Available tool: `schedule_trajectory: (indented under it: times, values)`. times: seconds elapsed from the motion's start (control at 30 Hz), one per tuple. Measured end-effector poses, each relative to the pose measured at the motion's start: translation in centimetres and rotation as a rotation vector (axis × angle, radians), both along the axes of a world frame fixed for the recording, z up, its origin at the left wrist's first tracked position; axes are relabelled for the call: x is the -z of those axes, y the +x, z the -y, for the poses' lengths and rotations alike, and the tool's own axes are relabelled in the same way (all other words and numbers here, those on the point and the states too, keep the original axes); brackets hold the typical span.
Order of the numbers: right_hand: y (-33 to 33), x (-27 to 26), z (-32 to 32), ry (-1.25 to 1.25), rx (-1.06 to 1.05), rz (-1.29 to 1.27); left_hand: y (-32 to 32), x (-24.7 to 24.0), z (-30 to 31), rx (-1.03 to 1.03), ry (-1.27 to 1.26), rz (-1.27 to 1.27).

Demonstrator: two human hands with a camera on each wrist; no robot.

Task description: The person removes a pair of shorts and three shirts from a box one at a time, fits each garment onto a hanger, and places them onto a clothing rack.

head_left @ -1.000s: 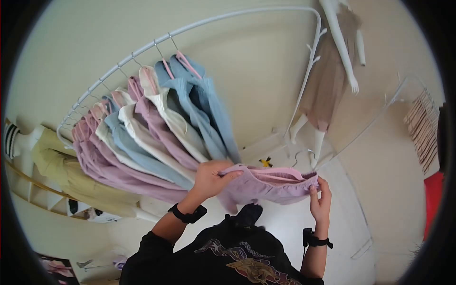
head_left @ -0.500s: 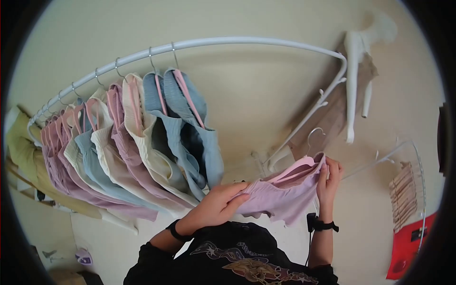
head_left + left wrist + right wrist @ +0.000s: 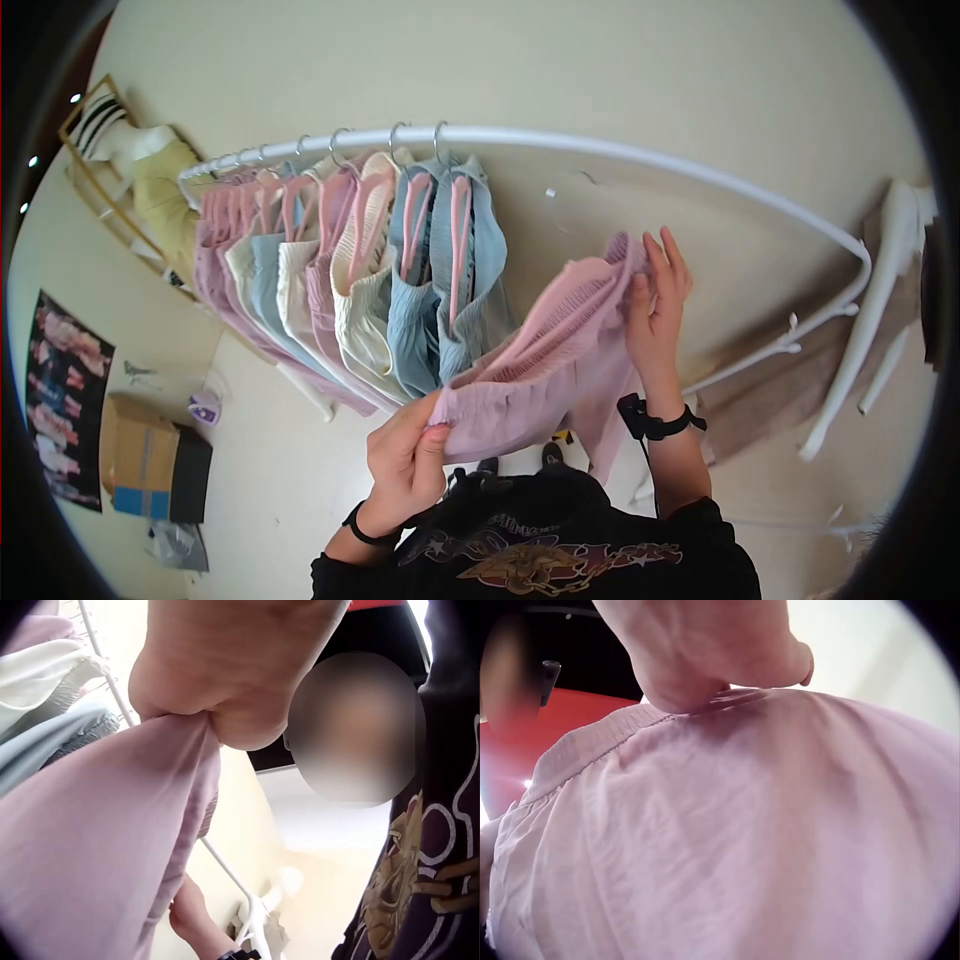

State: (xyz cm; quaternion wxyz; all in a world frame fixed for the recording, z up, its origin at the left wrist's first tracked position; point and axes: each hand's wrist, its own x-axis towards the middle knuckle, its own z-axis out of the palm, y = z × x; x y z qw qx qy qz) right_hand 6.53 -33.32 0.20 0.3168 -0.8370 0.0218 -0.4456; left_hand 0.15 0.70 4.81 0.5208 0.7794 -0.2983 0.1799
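Lilac trousers (image 3: pixel 520 410) with a gathered elastic waistband are stretched out in front of the person's body in the head view. Inside the waist lies a pink hanger (image 3: pixel 555 305). My left hand (image 3: pixel 408 462) pinches the near left end of the waistband between thumb and fingers. At the far right end, my right hand (image 3: pixel 660 320) holds the waistband edge, thumb on the near face and fingers rather straight behind. The left wrist view shows the cloth (image 3: pixel 97 825) pulled taut from the left hand. In the right wrist view, the gathered waistband (image 3: pixel 592 746) runs up to the right hand.
A curved white rail (image 3: pixel 560 138) carries several blue, white and lilac garments on pink hangers, nearest being blue trousers (image 3: pixel 480 220). Mannequins stand at the right (image 3: pixel 880 300) and far left (image 3: pixel 165 200). A cardboard box (image 3: pixel 140 450) sits on the floor at left.
The trousers have come up higher and nearer, their waist opened wider. My left hand has moved left and my right hand up. The head view has turned, shifting the rack.
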Motion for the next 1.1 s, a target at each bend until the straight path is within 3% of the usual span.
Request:
schedule_trajectory:
  times: [0.17,0.37,0.63,0.7,0.87,1.0,1.1]
  values:
    - [3.4,-0.2,-1.6,0.11,-0.338,0.103,-1.5,-1.6,4.2,-0.322,-0.079,-0.041]
    - [2.2,3.9,-2.5,0.253,-0.619,-0.038,0.1,-1.2,8.2,-0.515,-0.082,-0.006]
    - [0.3,6.9,-0.2,0.353,-0.678,-0.181,1.2,0.3,9.5,-0.6,0.158,-0.061]
    - [-0.6,7.2,-0.5,0.39,-0.693,-0.196,1.4,-0.2,9.3,-0.581,0.272,0.028]
    - [-2.8,7.1,-2.4,0.463,-0.714,-0.25,1.3,-0.9,9.0,-0.533,0.26,0.013]
    - [-3.9,7.7,-4.2,0.383,-0.707,-0.202,-1.1,-0.7,7.2,-0.459,0.171,-0.022]
    - [-5.5,8.5,-6.5,0.7,-0.772,-0.24,-4.9,1.2,1.6,-0.508,0.211,-0.18]
